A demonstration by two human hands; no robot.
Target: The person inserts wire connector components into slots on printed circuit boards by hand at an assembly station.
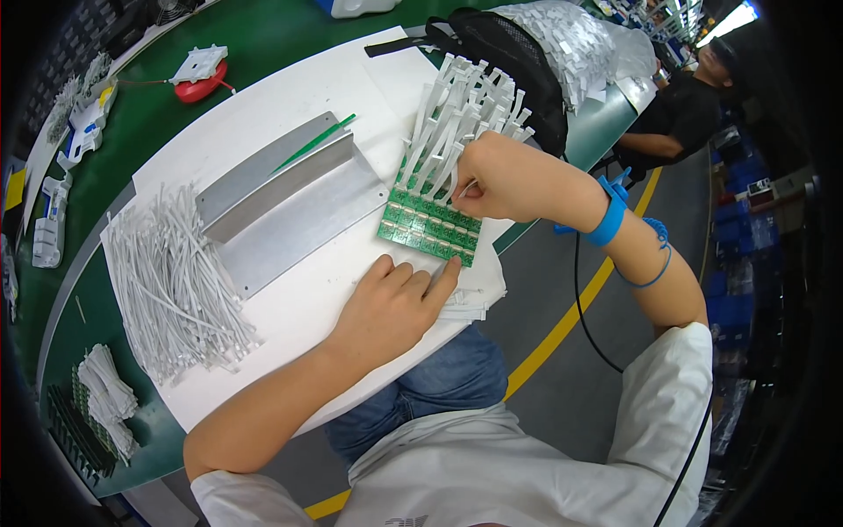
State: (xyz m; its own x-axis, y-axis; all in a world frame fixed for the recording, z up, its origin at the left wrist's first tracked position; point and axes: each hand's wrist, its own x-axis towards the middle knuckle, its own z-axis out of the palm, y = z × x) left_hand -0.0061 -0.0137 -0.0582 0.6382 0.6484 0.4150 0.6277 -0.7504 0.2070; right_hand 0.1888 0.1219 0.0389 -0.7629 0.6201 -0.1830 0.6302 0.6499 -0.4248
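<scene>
A green circuit board panel (428, 230) lies on the white tabletop, with rows of small pale connectors along its near part. White flat cables (457, 114) stand up in a dense bunch from its far part. My right hand (505, 180) is closed in a pinch over the board's right side, on a white flat cable whose end is hidden by the fingers. My left hand (391, 303) rests near the board's front edge. Its index fingertip touches the front right corner, the other fingers are loosely bent, and nothing is held in it.
An angled metal bracket (299, 220) stands left of the board, a green strip (316, 140) leaning on it. Loose white cables (180, 290) are heaped at the far left. A black bag (518, 61) lies behind the board. Another person (672, 114) is at the right.
</scene>
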